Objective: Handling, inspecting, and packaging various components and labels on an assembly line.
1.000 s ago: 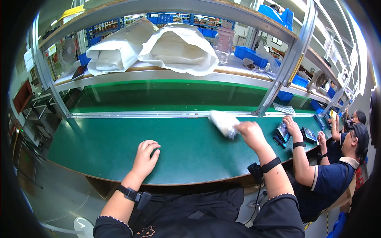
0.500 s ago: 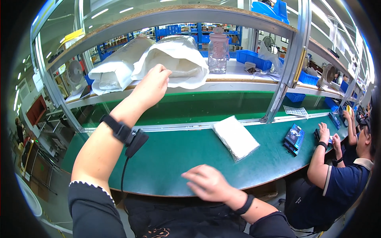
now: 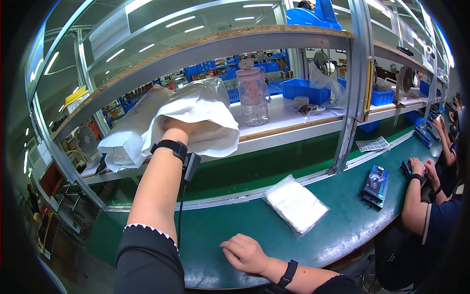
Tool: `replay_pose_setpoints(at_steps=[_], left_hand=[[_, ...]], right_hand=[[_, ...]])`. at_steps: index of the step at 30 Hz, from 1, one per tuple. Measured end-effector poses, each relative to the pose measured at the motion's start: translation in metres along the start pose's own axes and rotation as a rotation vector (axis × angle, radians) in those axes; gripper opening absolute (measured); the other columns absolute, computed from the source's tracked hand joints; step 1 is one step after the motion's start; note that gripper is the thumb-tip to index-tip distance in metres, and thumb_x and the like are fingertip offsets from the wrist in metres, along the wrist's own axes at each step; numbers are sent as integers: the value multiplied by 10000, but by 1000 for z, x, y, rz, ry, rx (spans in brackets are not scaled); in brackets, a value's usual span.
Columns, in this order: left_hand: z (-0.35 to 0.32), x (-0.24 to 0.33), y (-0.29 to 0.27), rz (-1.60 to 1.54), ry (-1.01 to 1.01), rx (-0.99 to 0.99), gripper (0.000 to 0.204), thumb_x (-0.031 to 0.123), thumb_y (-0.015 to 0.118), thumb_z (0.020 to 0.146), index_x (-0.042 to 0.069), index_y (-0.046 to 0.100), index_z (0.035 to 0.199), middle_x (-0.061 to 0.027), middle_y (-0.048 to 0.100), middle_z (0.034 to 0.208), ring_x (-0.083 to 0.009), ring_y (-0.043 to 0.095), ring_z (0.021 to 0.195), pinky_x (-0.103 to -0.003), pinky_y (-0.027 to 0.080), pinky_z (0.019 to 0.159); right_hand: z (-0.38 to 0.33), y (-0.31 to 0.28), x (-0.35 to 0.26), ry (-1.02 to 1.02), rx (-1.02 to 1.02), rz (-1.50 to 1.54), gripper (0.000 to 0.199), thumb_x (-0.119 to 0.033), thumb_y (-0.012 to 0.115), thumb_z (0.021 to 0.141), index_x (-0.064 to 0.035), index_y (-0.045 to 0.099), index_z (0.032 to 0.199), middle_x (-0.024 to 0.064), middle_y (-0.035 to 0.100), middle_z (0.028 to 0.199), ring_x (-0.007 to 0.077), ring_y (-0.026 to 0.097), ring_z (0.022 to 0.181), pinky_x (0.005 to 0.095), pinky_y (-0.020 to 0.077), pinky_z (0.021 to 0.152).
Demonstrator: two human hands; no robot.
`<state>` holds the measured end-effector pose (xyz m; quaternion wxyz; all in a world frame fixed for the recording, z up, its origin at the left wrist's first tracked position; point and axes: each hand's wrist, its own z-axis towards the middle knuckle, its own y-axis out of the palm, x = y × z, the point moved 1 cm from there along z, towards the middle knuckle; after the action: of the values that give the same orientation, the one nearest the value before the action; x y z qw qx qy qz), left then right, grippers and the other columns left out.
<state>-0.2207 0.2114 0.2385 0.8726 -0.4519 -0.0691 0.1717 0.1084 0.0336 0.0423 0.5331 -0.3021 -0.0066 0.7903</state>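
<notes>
My left hand [image 3: 179, 129] reaches through the mouth of a white bag [image 3: 208, 113] on the shelf; its fingers are hidden inside. A second white bag [image 3: 125, 148] lies to the left of it. Low over the front of the green table, my right hand [image 3: 246, 254] has its fingers curled in, with nothing visible in them. Beyond that hand lies a clear plastic packet [image 3: 297, 205] with white contents, which neither hand touches.
On the shelf [image 3: 284, 131] stand a clear bottle with a pink lid [image 3: 253, 98] and a blue bin [image 3: 304, 90]. Blue-black boxes [image 3: 376, 186] and a printed sheet [image 3: 372, 143] lie on the table [image 3: 205, 235]. A co-worker's hands [image 3: 422, 167] are at the right.
My left hand has gone from the bag's rim into its mouth. My right hand has settled lower, its fingers now curled. The whole view has shifted, with the shelf appearing lower.
</notes>
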Motion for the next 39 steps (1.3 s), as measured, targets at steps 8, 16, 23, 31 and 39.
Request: replay_pose_setpoints(at_steps=[8, 16, 23, 31, 39], left_hand=[[-14, 54, -57, 142, 280, 19, 646, 581, 528, 769, 175, 497, 1271, -99, 465, 1332, -280, 457, 1204, -376, 371, 1008], [-32, 77, -111, 65, 173, -251, 571, 448, 537, 806, 178, 464, 1304, -90, 455, 1342, -256, 412, 1243, -333, 329, 1038], [-23, 53, -92, 143, 241, -290, 774, 316, 720, 674, 209, 384, 1364, -98, 395, 1387, -264, 351, 1287, -363, 295, 1069], [-25, 52, -83, 243, 346, -217, 719, 197, 701, 688, 123, 398, 1336, -150, 487, 1285, -303, 460, 1181, -366, 365, 1004], [-18, 28, -38, 319, 271, -67, 602, 146, 645, 721, 98, 448, 1288, -168, 493, 1274, -321, 470, 1167, -374, 375, 991]], right_hand=[[-2, 1, 11, 92, -100, 61, 94, -14, 597, 744, 4, 592, 837, 95, 518, 709, 251, 536, 663, 339, 455, 609], [-2, 5, 12, 128, -176, 74, 81, -30, 590, 747, 2, 585, 821, 104, 530, 714, 268, 548, 683, 360, 464, 635], [-5, 8, 14, 99, -171, 64, 68, -39, 594, 753, -21, 610, 816, 89, 521, 671, 258, 545, 641, 356, 462, 604], [-6, 7, 16, 139, -253, 62, 84, -39, 580, 745, 2, 595, 817, 117, 554, 720, 287, 564, 702, 381, 471, 654], [-4, 9, 18, 152, -252, 45, 53, -44, 571, 744, 1, 579, 770, 123, 551, 703, 296, 562, 688, 387, 471, 648]])
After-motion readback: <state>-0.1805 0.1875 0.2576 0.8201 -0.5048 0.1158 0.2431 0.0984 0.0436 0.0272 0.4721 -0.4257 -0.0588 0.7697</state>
